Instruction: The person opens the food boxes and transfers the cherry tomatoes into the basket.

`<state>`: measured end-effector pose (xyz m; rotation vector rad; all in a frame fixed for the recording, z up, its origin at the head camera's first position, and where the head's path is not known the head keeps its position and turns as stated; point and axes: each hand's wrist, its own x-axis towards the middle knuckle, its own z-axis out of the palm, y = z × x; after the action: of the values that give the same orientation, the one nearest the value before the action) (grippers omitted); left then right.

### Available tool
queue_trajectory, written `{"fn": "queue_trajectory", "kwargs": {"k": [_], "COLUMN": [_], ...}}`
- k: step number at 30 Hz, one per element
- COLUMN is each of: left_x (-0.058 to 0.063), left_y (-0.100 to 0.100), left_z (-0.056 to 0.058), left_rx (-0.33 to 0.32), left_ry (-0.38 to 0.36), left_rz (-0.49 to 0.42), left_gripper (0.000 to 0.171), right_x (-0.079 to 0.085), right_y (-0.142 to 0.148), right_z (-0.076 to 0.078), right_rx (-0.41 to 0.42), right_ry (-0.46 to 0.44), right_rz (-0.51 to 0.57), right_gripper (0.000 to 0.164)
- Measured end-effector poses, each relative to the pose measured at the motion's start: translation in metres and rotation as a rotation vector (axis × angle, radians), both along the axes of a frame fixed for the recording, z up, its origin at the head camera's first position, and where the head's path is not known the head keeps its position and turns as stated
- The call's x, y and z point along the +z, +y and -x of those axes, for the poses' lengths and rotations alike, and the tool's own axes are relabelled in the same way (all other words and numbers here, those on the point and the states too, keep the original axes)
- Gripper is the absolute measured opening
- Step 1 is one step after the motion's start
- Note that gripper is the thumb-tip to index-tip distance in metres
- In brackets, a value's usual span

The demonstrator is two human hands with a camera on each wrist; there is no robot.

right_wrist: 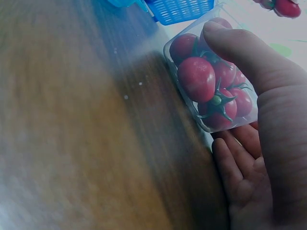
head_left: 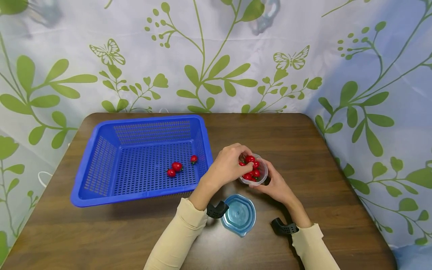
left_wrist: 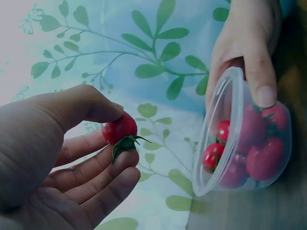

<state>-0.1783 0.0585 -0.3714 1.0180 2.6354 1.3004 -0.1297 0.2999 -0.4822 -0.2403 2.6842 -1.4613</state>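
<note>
My left hand [head_left: 227,163] is above a small clear plastic tub [head_left: 254,183]. Between its thumb and fingers it pinches a red cherry tomato [left_wrist: 117,130] with a green stem top, apart from the tub in the left wrist view. My right hand [head_left: 277,185] grips the tub from the right, its thumb along the wall. Several red cherry tomatoes [right_wrist: 196,79] with green tops fill much of the tub, which looks tilted in the head view.
A large blue plastic basket [head_left: 141,195] stands on the left, with three cherry tomatoes [head_left: 177,166] on its bottom. A translucent blue lid [head_left: 239,213] lies on the brown wooden table [head_left: 303,150] in front of the tub. Behind hangs a leaf-patterned cloth [head_left: 216,45].
</note>
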Motion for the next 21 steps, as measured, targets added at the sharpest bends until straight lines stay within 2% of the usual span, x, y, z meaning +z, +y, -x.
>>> {"fn": "queue_trajectory", "kwargs": {"k": [8, 16, 21], "left_x": [0.005, 0.010, 0.011], "left_y": [-0.011, -0.018, -0.026], "left_z": [0.005, 0.007, 0.009], "left_rx": [-0.028, -0.062, -0.057], "left_ry": [-0.060, -0.082, -0.091], "left_rz": [-0.068, -0.110, -0.091], "left_gripper": [0.020, 0.024, 0.025], "right_x": [0.001, 0.001, 0.001], "right_y": [0.000, -0.002, -0.001], "right_z": [0.000, 0.002, 0.002], "right_rx": [0.000, 0.002, 0.002], "right_ry": [-0.001, 0.003, 0.006], "right_rz": [-0.015, -0.015, -0.013], "right_gripper": [0.094, 0.093, 0.095]}}
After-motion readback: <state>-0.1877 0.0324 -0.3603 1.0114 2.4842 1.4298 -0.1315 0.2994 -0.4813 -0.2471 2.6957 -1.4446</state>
